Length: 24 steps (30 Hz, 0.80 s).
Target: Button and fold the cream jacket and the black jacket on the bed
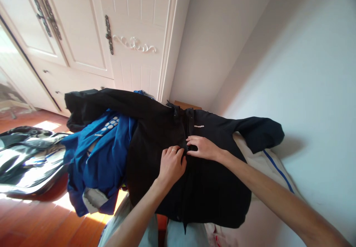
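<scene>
A black jacket (155, 128) lies spread out with its front facing up and both sleeves out to the sides. Small white lettering shows on its right chest. My left hand (172, 163), with a ring on one finger, pinches the front edge near the middle of the chest. Just beside it, my right hand (203, 147) has its thumb and fingers curled onto the opposite front edge. The fastening between my fingertips is too dark to make out.
Blue clothing (102, 154) with white dots lies under the left sleeve. A white garment with a blue stripe (278, 171) is under the right side. Behind stands a white wardrobe (83, 28); a wall (314, 102) rises at right. An open suitcase (33, 165) with clothes is on the wooden floor.
</scene>
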Motion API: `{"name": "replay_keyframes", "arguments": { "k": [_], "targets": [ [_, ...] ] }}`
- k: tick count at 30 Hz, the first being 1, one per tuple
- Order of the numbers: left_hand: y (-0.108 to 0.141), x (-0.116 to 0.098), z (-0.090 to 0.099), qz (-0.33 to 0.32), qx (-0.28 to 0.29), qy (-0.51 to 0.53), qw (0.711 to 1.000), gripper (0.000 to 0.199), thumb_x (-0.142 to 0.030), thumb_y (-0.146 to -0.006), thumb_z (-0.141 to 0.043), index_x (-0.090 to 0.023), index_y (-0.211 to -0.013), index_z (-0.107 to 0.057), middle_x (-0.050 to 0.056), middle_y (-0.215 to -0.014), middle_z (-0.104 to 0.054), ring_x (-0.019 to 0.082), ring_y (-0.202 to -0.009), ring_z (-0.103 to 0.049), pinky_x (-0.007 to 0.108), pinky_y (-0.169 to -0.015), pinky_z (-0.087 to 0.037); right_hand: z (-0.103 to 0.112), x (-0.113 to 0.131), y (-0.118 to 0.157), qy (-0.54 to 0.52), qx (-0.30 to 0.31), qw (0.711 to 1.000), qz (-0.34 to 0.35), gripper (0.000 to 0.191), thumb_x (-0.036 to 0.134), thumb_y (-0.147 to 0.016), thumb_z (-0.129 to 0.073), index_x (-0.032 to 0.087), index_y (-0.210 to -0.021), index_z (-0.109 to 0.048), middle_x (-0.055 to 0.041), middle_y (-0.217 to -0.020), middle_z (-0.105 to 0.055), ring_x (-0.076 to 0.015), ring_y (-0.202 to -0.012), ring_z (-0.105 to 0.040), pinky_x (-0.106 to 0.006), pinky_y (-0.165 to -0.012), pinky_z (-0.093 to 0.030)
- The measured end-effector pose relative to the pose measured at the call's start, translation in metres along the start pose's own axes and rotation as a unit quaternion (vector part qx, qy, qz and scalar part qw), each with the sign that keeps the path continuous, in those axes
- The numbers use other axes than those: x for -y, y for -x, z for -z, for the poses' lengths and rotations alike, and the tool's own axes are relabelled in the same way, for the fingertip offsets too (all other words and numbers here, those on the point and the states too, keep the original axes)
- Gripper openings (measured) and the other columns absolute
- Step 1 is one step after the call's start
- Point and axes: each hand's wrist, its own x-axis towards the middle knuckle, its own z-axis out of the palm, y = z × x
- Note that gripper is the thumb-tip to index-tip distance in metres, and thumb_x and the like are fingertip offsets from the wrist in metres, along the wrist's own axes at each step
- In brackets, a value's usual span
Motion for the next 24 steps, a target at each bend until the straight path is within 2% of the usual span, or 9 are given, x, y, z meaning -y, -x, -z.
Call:
{"name": "replay_keyframes", "arguments": {
  "k": [3, 8, 13, 16, 21, 24],
  "targets": [
    [0.005, -0.004, -0.003, 0.001, -0.013, -0.005, 1.0, 0.025, -0.024, -0.094, -0.05, -0.022, -0.112, -0.067, 0.011, -0.121, -0.065, 0.026, -0.115, -0.057, 0.044, -0.096, -0.043, -0.003, 0.0, 0.004, 0.01, 0.007, 1.0, 0.005, 0.023, 0.026, -0.082, -0.071, 0.018, -0.102, -0.076, -0.0133, -0.123, -0.07, -0.0297, -0.124, -0.06, -0.042, -0.108, -0.047],
    [0.008, -0.013, -0.008, 0.021, -0.024, -0.016, 0.999, 0.033, -0.037, -0.095, -0.05, -0.018, -0.117, -0.066, 0.015, -0.124, -0.064, 0.03, -0.118, -0.056, 0.048, -0.102, -0.041, -0.011, 0.0, 0.011, 0.05, -0.001, 0.999, 0.019, 0.022, 0.02, -0.088, -0.058, 0.016, -0.101, -0.076, -0.0143, -0.124, -0.069, -0.0292, -0.118, -0.064, -0.044, -0.104, -0.05],
    [0.017, -0.014, -0.023, 0.004, -0.043, -0.045, 0.998, 0.044, -0.036, -0.099, -0.042, -0.013, -0.133, -0.059, 0.018, -0.145, -0.052, 0.031, -0.138, -0.043, 0.051, -0.114, -0.03, -0.013, -0.007, 0.012, -0.016, -0.056, 0.998, -0.006, 0.024, 0.024, -0.095, -0.051, 0.021, -0.1, -0.074, -0.0095, -0.115, -0.073, -0.0241, -0.11, -0.067, -0.04, -0.1, -0.051],
    [0.021, -0.013, -0.028, 0.0, -0.039, -0.05, 0.998, 0.047, -0.036, -0.101, -0.039, -0.013, -0.137, -0.056, 0.017, -0.148, -0.05, 0.031, -0.141, -0.04, 0.051, -0.117, -0.027, -0.01, -0.012, 0.008, -0.034, -0.07, 0.997, -0.01, 0.024, 0.027, -0.098, -0.049, 0.021, -0.101, -0.072, -0.0087, -0.112, -0.072, -0.022, -0.106, -0.067, -0.037, -0.098, -0.051],
    [0.02, -0.013, -0.026, 0.0, -0.031, -0.064, 0.997, 0.047, -0.033, -0.1, -0.042, -0.021, -0.144, -0.05, 0.017, -0.145, -0.053, 0.033, -0.139, -0.043, 0.054, -0.113, -0.031, -0.007, -0.021, -0.008, 0.028, -0.045, 0.999, 0.006, 0.021, 0.02, -0.097, -0.049, 0.02, -0.093, -0.07, -0.008, -0.107, -0.07, -0.0202, -0.099, -0.064, -0.034, -0.09, -0.048],
    [0.02, -0.014, -0.026, -0.003, -0.028, -0.072, 0.997, 0.045, -0.033, -0.1, -0.043, -0.024, -0.143, -0.052, 0.016, -0.144, -0.054, 0.034, -0.138, -0.044, 0.055, -0.112, -0.032, -0.004, -0.027, -0.022, 0.083, -0.019, 0.996, 0.022, 0.017, 0.015, -0.095, -0.054, 0.018, -0.087, -0.068, -0.0077, -0.104, -0.069, -0.02, -0.096, -0.063, -0.033, -0.086, -0.044]
  ]
}}
